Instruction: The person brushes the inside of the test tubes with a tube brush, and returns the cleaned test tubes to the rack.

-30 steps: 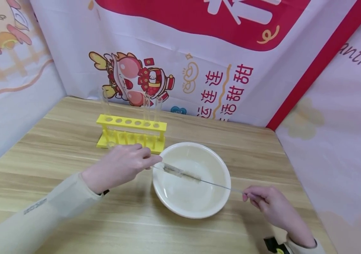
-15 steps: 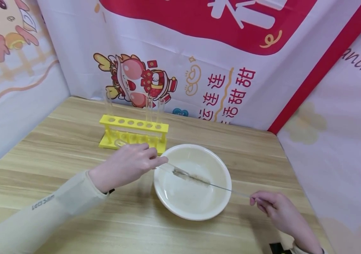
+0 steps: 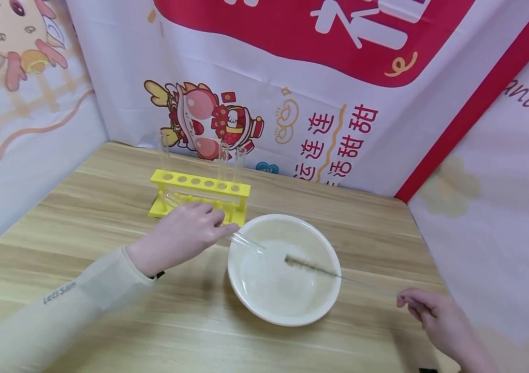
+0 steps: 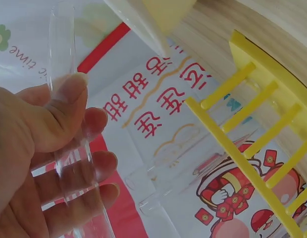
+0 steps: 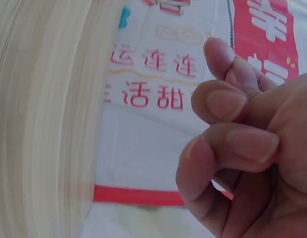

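A clear glass test tube (image 3: 249, 243) is in my left hand (image 3: 182, 230), its near end reaching over the left side of a white basin (image 3: 284, 321). In the left wrist view, thumb and fingers wrap around the tube (image 4: 62, 42). My right hand (image 3: 443, 321), to the basin's right, pinches the thin wire handle of a test tube brush (image 3: 308, 264). The bristle head is over the basin, apart from the tube's mouth. In the right wrist view, a short stretch of twisted wire (image 5: 230, 22) shows beyond the curled fingers.
A yellow test tube rack (image 3: 201, 182) stands behind my left hand, close to the basin. Several of its holes are bare, and upright glass tubes (image 3: 223, 163) stand in others. A printed cloth backdrop (image 3: 269, 93) rises along the wooden table's back edge.
The brush has come out of the test tube as my right hand drew away to the right. My left hand keeps hold of the tube, nearly in place. The head view has shifted slightly.
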Demonstrator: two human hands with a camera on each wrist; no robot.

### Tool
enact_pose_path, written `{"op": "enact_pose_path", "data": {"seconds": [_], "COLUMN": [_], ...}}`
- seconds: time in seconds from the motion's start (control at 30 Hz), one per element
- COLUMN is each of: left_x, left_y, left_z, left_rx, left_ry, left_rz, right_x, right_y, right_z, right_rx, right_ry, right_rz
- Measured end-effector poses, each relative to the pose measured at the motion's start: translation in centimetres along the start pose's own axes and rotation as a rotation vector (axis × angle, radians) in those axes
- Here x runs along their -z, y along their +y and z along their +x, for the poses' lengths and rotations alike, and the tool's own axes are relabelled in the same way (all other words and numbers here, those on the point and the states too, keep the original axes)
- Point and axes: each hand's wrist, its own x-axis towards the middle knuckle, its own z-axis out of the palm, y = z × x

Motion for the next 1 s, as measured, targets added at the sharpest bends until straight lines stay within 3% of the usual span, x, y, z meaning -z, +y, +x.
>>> {"op": "enact_pose_path", "data": {"seconds": [0.17,0.33,0.57,0.77,0.9,1.0], "left_x": [-0.2,-0.3,0.3,0.5,0.9,1.2], "left_y": [0.2,0.3,-1.0,-4.4,-6.9,-8.5], "left_z": [0.1,0.2,-0.1,-0.2,-0.2,-0.2], "left_rx": [-0.048,-0.073,0.015,0.175,0.378,0.561], "left_ry": [0.026,0.051,0.118,0.283,0.384,0.418], "left_rz": [0.005,0.025,-0.170,-0.301,-0.388,-0.525], "right_x": [0.3,-0.3,-0.5,-0.8,-1.0,-1.1], "right_y": [0.0,-0.3,-0.8,-1.3,-1.6,-1.6], "right_z": [-0.5,-0.3,-0.4,-0.5,-0.6,-0.7], "right_rx": [-0.014,0.050,0.001,-0.035,-0.052,-0.060], "right_ry": [0.012,0.021,-0.007,-0.047,-0.058,-0.055], "right_rz": [-0.039,-0.096,-0.194,-0.185,-0.153,-0.143]}}
